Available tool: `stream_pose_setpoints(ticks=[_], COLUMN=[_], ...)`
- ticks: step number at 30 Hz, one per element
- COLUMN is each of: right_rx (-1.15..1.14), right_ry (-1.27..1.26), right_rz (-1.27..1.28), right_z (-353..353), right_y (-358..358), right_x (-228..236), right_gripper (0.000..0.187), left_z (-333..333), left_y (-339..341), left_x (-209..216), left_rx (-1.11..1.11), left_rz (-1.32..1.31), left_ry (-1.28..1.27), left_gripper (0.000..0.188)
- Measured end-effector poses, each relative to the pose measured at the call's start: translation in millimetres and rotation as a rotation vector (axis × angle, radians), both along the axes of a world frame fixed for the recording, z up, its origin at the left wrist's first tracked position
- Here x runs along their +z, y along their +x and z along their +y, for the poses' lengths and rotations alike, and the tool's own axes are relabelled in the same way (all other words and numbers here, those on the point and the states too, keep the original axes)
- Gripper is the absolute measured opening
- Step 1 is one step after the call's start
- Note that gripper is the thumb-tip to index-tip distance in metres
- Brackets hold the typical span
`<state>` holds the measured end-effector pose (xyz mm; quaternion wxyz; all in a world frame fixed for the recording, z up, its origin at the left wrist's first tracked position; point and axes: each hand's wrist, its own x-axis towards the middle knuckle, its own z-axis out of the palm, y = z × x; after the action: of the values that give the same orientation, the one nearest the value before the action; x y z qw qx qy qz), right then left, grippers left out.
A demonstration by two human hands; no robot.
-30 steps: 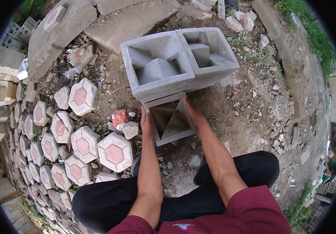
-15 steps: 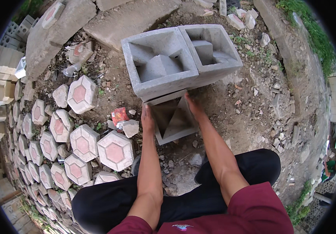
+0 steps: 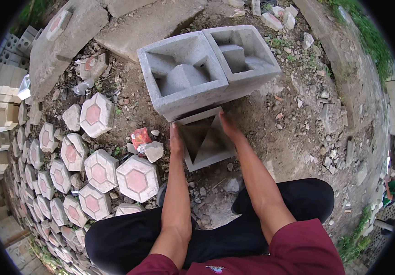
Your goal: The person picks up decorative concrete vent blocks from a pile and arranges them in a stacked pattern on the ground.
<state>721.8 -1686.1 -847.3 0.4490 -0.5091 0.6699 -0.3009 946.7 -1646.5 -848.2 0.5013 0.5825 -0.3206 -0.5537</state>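
A hollow grey concrete block [image 3: 211, 159] with slanted inner faces sits low in front of my knees. My left hand [image 3: 176, 141] presses along its left side and my right hand [image 3: 229, 126] along its right side, so the block is held between them. Most fingers are hidden down the sides. Just beyond stand two similar concrete blocks side by side, a left one [image 3: 182, 98] and a right one [image 3: 255, 75], taller in view and with openings facing up. The held block's far edge lies close against the left one; whether they touch I cannot tell.
Hexagonal pavers [image 3: 137, 178] with pink centres cover the ground on the left. A red wrapper [image 3: 140, 137] lies beside a stone chunk [image 3: 153, 151]. Concrete slabs [image 3: 149, 30] lie at the back. Rubble is scattered on the right, where another person [image 3: 393, 190] shows at the edge.
The view has shifted slightly. Both hands stay at the sides of the near block, and the blocks show no clear movement against each other.
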Motion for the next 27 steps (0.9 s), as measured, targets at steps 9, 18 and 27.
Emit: stream_pose_setpoints(ticks=[9,18,27], right_rx=[-0.188,-0.049,0.48], right_ry=[0.127,-0.254,-0.166], right_rz=[-0.187,0.312,0.671], right_z=[50,-25,-33], right_y=[6,27,61], right_x=[22,45,29], right_gripper=[0.059,0.045,0.034], left_z=[41,18,-27], left_y=[3,3,11], left_x=[-11,3,-6], left_rx=[0.006,0.158,0.049], left_rz=[-0.039,-0.264,-0.528], left_ry=[0.085,0.028,0.058], left_gripper=[0.052,0.049,0.041])
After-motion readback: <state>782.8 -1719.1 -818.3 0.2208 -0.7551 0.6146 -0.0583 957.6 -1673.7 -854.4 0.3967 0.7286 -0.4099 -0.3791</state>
